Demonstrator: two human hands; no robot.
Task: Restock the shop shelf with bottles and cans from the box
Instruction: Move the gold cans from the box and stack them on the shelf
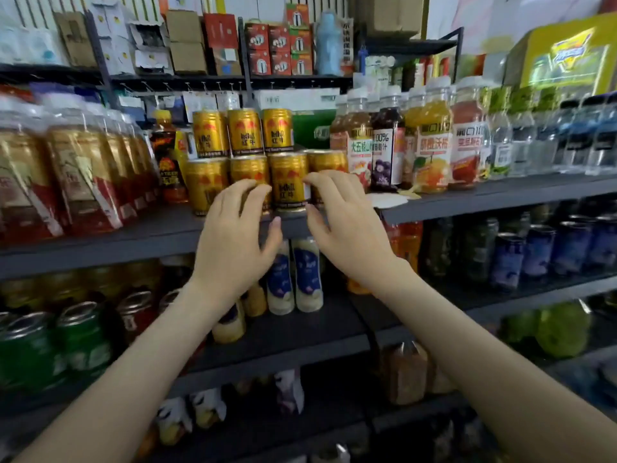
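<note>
Gold Red Bull cans stand stacked in two layers on the grey shelf [100, 242] at chest height. One front can [289, 182] stands between my two hands. My left hand [233, 242] is just left of it, fingers spread and curled, fingertips against the neighbouring can [248, 172]. My right hand [347, 225] hovers just right of it, fingers apart, covering part of another can [325, 162]. Neither hand closes around anything. The box is out of sight.
Tea bottles [76, 182] fill the shelf to the left, juice bottles [430, 142] and water bottles [574, 138] to the right. Below are green cans [80, 339], milky bottles [307, 279] and blue cans [537, 252]. Cartons sit on the top shelf.
</note>
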